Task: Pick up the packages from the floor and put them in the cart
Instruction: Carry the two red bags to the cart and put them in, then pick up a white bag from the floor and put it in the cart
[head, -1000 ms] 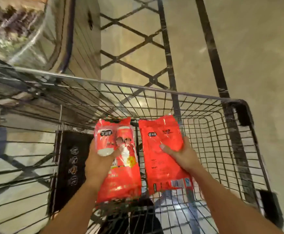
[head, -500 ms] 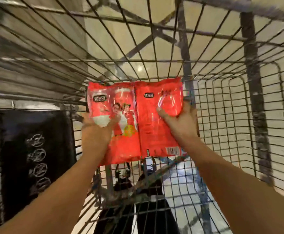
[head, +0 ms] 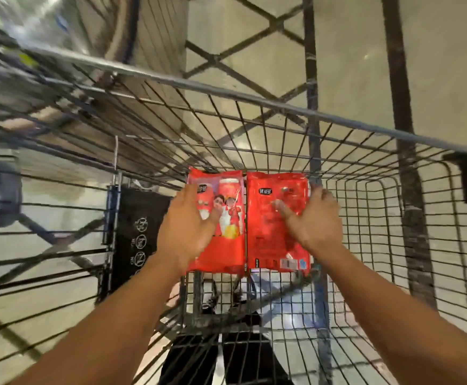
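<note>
Two red packages (head: 247, 220) were being laid in the cart (head: 365, 207); the left hand (head: 185, 229) and right hand (head: 314, 220) were spread open above them, so withdrawal was judged next.

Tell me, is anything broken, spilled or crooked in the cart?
Nothing stands out. Two red packages lie flat, side by side and straight, on the cart floor, with no tears or spills showing. The left hand and right hand are open over them.
</note>
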